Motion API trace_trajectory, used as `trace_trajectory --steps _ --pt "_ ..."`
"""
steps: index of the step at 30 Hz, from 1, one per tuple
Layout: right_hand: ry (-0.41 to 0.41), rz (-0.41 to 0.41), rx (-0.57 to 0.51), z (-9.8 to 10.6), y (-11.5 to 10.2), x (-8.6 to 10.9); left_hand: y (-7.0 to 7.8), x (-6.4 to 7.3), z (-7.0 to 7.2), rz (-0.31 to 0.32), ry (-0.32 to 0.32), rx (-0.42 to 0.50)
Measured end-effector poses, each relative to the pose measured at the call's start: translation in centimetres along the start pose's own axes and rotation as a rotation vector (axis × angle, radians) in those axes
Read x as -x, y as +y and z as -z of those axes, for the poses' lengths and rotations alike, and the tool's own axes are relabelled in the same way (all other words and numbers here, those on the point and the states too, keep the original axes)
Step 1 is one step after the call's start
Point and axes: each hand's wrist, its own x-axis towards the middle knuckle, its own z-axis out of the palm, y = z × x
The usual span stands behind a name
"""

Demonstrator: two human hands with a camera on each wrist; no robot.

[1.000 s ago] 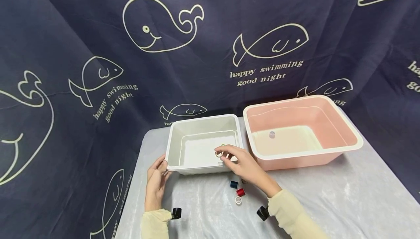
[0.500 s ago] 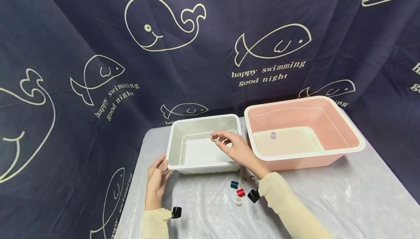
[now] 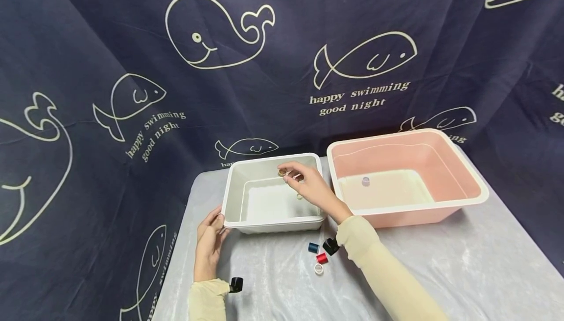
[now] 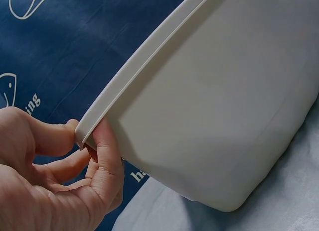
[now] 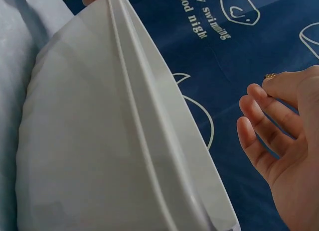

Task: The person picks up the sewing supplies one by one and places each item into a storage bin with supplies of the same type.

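My right hand (image 3: pixel 304 179) is over the white bin (image 3: pixel 273 224) in the head view, its fingertips pinching a small gold ring (image 3: pixel 282 172). The right wrist view gives only the patterned gold edge of that ring (image 5: pixel 270 75) between thumb and fingertip, with the other fingers spread. At the bin's near left corner, my left hand (image 3: pixel 209 245) grips the rim (image 4: pixel 94 111), thumb on top and fingers under the lip. A pale yellowish ring (image 3: pixel 300 196) lies on the bin floor beneath my right hand.
A larger pink bin (image 3: pixel 410 208) stands to the right, a pale lavender spool (image 3: pixel 365 181) inside. On the grey cloth in front lie a blue thread spool (image 3: pixel 313 247), a red one (image 3: pixel 322 258) and a white one (image 3: pixel 318 269). A dark whale-print curtain (image 3: pixel 282 91) hangs behind.
My right hand has moved left and farther back over the white bin, carrying the gold ring. The yellowish ring in the bin shows more fully now. My left hand stays at the corner.
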Motion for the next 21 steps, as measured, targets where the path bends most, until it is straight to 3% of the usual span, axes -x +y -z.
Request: trace_trajectory --steps 21 --pt "-0.036 -0.079 0.019 -2.5 0.6 -5.0 -0.1 0.1 0.0 0.009 -0.02 0.031"
